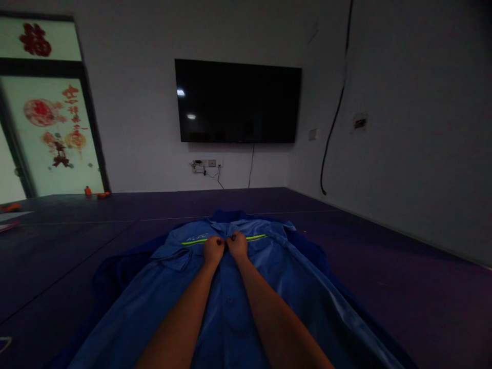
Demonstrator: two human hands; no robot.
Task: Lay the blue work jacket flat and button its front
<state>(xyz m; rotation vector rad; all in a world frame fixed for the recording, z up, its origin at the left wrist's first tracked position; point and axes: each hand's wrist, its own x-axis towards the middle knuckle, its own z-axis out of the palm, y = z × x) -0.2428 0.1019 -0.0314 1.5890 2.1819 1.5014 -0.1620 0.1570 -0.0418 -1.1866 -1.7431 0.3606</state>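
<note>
Head view: blue shirt (227, 302) laid six-to-twelve lengthwise, collar (230, 216) at twelve o'clock. Looks creased, lime-striped. Pinched by left hand (214, 250), right hand (237, 245)

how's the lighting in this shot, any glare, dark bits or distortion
Head view: dim overall, darkest toward the upper right corner; head view: two bright spots glare on the black screen; head view: the pale door is far brighter, its frame leaning, likely lens distortion; head view: shadow hides fingertip detail where the left hand and right hand meet on the blue shirt.
</note>
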